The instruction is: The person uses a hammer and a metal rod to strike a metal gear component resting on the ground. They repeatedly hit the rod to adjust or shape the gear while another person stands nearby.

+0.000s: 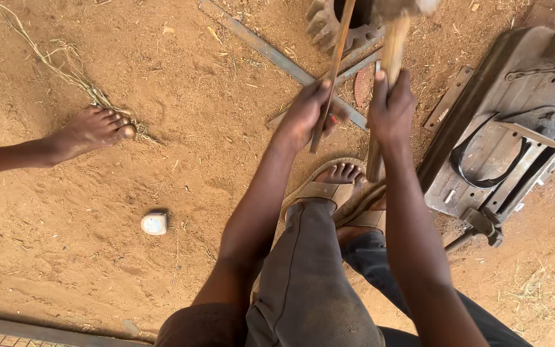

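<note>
Open room: bare sand [181, 83] from 9 to 11 o'clock (another person's foot [94, 128] there).
Left hand [306, 115]: fingers pinching thin rod [330, 77].
Right hand [390, 109]: fist clamped round hammer handle [390, 54], at 12 o'clock.

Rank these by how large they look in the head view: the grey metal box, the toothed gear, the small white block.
1. Metal box, clearly largest.
2. Gear, partly cut off by the frame's edge, so its full size is unsure.
3. White block, smallest.

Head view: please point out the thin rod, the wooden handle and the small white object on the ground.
rod [333, 71], head view, mid-length above the left hand's grip.
handle [393, 48], head view, wood above the right hand.
white object [154, 223], head view, centre of its top face.
</note>
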